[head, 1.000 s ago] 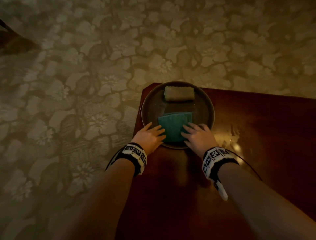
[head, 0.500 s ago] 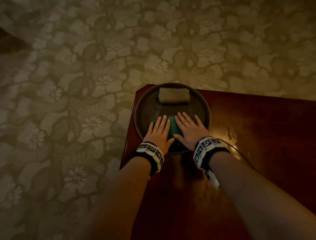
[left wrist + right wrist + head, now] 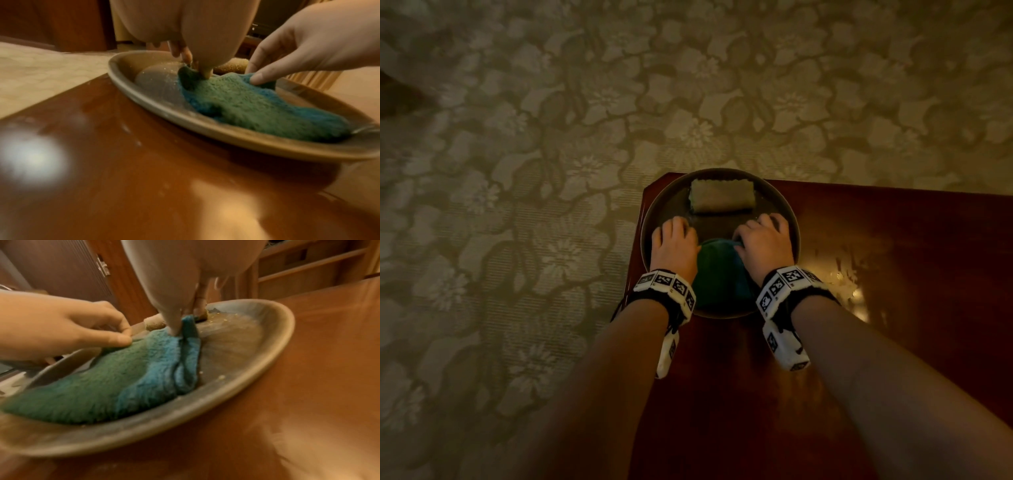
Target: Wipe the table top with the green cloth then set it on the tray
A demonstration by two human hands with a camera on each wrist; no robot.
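Head view, from above: round tray (image 3: 789, 219) at the near-left corner of a dark red-brown table (image 3: 893, 274), above a floral-patterned floor (image 3: 551, 137). Green cloth (image 3: 720, 274) inside the tray, on its near half, folded, reaching close to the near rim. Beige cloth (image 3: 720, 197), folded, on the far half of the tray, apart from the green one.

Left hand (image 3: 676, 246) on the far-left corner of the green cloth, knuckles up, fingers curled downward. Right hand (image 3: 765, 245) on the far-right corner, same posture. Wrist bands with black-and-white square markers (image 3: 784, 284) on both forearms.

Left wrist view: left thumb and fingertips (image 3: 186, 56) together, pinching the far-left corner of the green cloth (image 3: 246, 104), that corner lifted slightly off the tray (image 3: 164, 112); right hand (image 3: 308, 42) opposite, thumb and fingertips closed on the other corner.

Right wrist view: right thumb and fingers (image 3: 200, 306) clamped on a raised fold of the green cloth (image 3: 102, 382); left hand (image 3: 61, 326) with thumb pressed to curled fingers on the cloth's edge. Small pale crumbs (image 3: 221, 377) on the bare floor of the tray (image 3: 273, 344). Bright lamp reflection on the polished table (image 3: 33, 155) beside the tray.
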